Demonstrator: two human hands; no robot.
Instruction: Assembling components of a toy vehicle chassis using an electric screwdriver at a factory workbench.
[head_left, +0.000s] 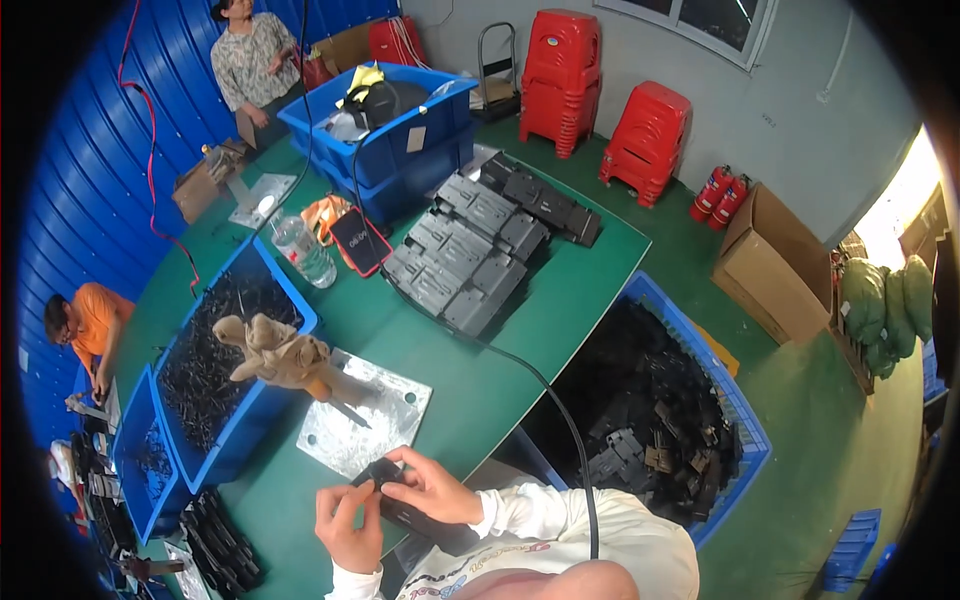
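At the near table edge, a black plastic part (pixel 428 522) is tilted toward my body between both hands. My left hand (pixel 350 522) pinches at its upper end with thumb and forefinger. My right hand (pixel 437 490) grips the same end, its thumb close to the left fingertips. Whatever small piece may sit under the fingertips is hidden. Just beyond the hands lies a shiny metal plate (pixel 390 398) with holes near its corners. Over it stands a tool wrapped in tan material (pixel 275 352), its dark tip pointing down toward the plate.
Blue bins of small black pieces (pixel 215 375) stand left. Black molded parts (pixel 465 250) lie stacked ahead, near a phone (pixel 360 242) and water bottle (pixel 303 252). A large bin (pixel 735 400) stands right; a black cable (pixel 560 400) crosses the table. Two other people are at the left.
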